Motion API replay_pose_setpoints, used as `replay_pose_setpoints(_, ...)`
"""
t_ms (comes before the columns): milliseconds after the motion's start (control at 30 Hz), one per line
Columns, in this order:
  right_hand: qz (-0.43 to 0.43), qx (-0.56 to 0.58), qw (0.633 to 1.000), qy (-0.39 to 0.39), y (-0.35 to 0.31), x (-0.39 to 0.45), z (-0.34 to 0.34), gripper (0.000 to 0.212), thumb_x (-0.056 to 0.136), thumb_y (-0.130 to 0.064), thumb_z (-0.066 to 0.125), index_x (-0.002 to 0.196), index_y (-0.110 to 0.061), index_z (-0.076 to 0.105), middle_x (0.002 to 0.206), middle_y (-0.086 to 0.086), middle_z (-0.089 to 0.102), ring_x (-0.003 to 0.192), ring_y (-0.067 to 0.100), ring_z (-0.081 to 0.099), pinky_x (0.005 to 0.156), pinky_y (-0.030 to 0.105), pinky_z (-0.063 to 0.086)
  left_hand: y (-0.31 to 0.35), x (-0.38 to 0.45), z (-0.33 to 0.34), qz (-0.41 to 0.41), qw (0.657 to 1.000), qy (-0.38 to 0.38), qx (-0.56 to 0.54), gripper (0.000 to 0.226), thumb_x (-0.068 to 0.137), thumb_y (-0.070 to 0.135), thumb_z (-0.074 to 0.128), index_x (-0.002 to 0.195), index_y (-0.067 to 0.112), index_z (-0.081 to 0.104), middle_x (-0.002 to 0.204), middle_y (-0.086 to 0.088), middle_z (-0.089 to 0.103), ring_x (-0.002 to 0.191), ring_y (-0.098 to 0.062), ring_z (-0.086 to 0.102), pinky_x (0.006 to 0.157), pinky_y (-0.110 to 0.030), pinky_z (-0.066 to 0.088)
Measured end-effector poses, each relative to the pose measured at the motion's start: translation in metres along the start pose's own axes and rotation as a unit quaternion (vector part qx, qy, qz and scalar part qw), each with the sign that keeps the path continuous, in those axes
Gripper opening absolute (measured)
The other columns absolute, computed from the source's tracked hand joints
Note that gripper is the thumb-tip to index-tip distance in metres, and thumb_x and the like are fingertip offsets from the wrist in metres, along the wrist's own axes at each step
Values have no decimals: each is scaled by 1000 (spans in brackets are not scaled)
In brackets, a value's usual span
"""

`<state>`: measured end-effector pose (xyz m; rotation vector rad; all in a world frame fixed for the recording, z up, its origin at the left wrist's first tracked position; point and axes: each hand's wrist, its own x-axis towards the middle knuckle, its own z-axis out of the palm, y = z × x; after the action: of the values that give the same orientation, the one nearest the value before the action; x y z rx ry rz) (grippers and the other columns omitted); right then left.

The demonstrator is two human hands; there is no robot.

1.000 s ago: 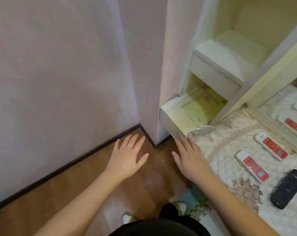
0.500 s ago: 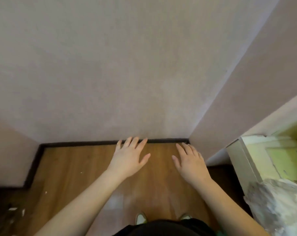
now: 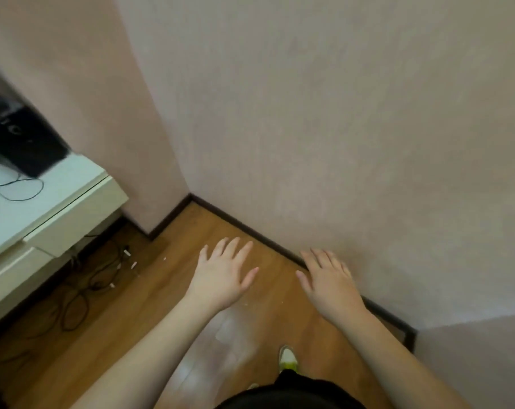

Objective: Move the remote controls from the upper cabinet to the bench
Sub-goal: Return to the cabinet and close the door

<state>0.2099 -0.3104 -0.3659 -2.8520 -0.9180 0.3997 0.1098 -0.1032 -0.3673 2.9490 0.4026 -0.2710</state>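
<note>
My left hand (image 3: 224, 276) and my right hand (image 3: 326, 279) are held out flat in front of me, palms down, fingers apart, holding nothing. Both hover over the wooden floor (image 3: 173, 290) near a pink wall corner. No remote control, upper cabinet or bench is in view.
A white low cabinet (image 3: 44, 214) stands at the left with a black device (image 3: 20, 143) and a thin cable on top. Cables (image 3: 82, 287) lie tangled on the floor under it. A pink wall (image 3: 339, 128) with dark skirting runs close on my right. One shoe (image 3: 287, 358) shows below.
The view has swung left, away from the cloth-covered bench with the remotes and the open shelves. The white cabinet has come into view at the left. Both hands stay spread and empty.
</note>
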Motion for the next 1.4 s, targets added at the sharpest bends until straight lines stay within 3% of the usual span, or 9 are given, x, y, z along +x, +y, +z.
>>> replay_pose_setpoints(300,-175,-29,984,-12,-27,98,-33,54,97,-45,34,147,-23,33,152,3,36,141,25,30,113,38,24,-12,10,-27,-179,984,19,-11,61,95,63,21,150,37,18,159,3,23,147,-21,16,118,-52,14)
replay_pose_setpoints(500,-271,-16,962,-14,-85,133,-48,60,93,-51,23,146,-26,35,153,2,36,141,24,29,113,40,24,-46,-9,-53,-275,959,59,-11,59,95,59,26,149,35,23,156,1,30,145,-21,24,117,-49,22)
replay_pose_setpoints(600,-318,-33,948,-10,-121,147,-55,56,96,-49,28,147,-27,32,154,-1,33,142,22,27,115,38,21,-76,-21,-74,-305,949,81,7,58,96,58,27,149,34,23,155,2,31,144,-21,25,117,-49,22)
replay_pose_setpoints(767,-378,-58,924,10,-198,164,-77,55,97,-47,28,148,-27,29,155,-1,31,142,21,28,115,37,20,-138,-44,-122,-314,937,141,55,59,94,58,25,148,33,26,152,2,35,140,-20,31,111,-47,31)
replay_pose_setpoints(1100,-445,-72,887,100,-382,182,-129,52,97,-44,33,146,-25,30,151,-1,34,140,21,28,113,36,23,-266,-94,-203,-329,920,191,97,59,94,60,26,148,37,26,155,3,31,143,-21,24,114,-51,23)
replay_pose_setpoints(1300,-452,-51,876,157,-446,199,-171,52,97,-43,34,146,-26,31,149,-2,36,139,20,29,111,35,23,-325,-102,-242,-321,914,213,122,59,94,60,26,148,35,26,153,4,33,143,-19,25,115,-49,23)
replay_pose_setpoints(1400,-458,-45,868,186,-466,214,-192,52,96,-43,37,145,-25,34,149,-2,38,139,20,31,111,35,24,-346,-94,-268,-306,910,244,140,56,95,55,26,145,31,36,145,4,45,136,-17,38,112,-47,29)
